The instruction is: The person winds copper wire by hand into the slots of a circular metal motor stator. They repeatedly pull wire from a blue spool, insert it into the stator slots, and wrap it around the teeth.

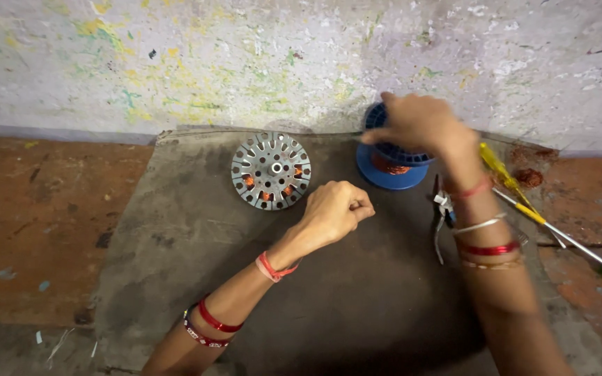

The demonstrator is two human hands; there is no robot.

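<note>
- Our left hand (332, 212) is curled into a loose fist, thumb and forefinger pressed together at its 3 o'clock tip; whether they pinch a thin wire we cannot tell.
- Our right hand (419, 125) rests on top of the spool (391, 167), fingers bent over its upper rim and pointing toward 9 o'clock; the fingertips look drawn together, but what they nip is too small to tell.
- The spool is blue plastic with copper wire wound on its core. It stands upright at 1 o'clock from our left hand, near the back edge of the mat (357, 306).
- The stator (271, 170), a round grey metal disc with slots, holes and copper showing through, lies flat at 10 o'clock from our left hand, well apart from the spool.
- Red threads and bangles circle both wrists and forearms.
- Pliers (442, 212) lie on the mat just beside our right wrist, at its 9 o'clock side.
- A yellow screwdriver (499, 170) and a second screwdriver (573, 244) with a green handle lie at 3 o'clock from our right arm, at the mat's edge.
- The mat is dark grey and lies on a worn red floor (29, 230), against a flaking pale wall (245, 56) at 12 o'clock.
</note>
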